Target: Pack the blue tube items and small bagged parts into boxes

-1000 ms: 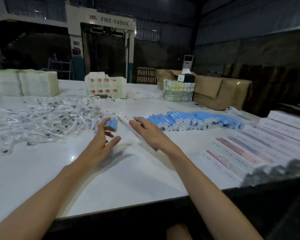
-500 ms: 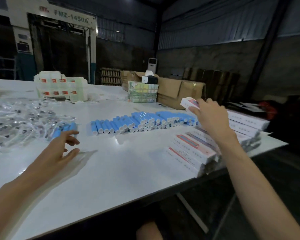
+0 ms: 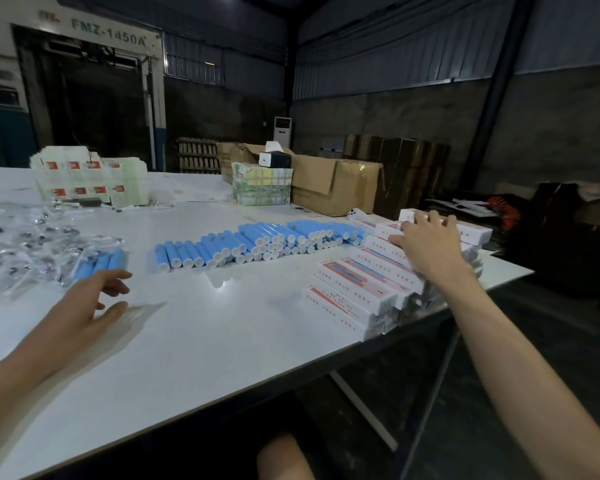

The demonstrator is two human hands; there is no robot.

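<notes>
Lowered right hand (image 3: 426, 247) onto the boxes (image 3: 361, 289), fingers curled round the top box (image 3: 475, 233). Held left hand (image 3: 80, 306) loose and open beside blue tubes (image 3: 101, 263) on bench (image 3: 222, 341).

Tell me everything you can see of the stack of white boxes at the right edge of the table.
The white boxes are long, flat cartons, cardboard by the look, with red and blue print on top, seemingly closed. They lie in overlapping steps along the right edge of the table. The right hand rests on the upper ones; whether it grips one is unclear.
</notes>
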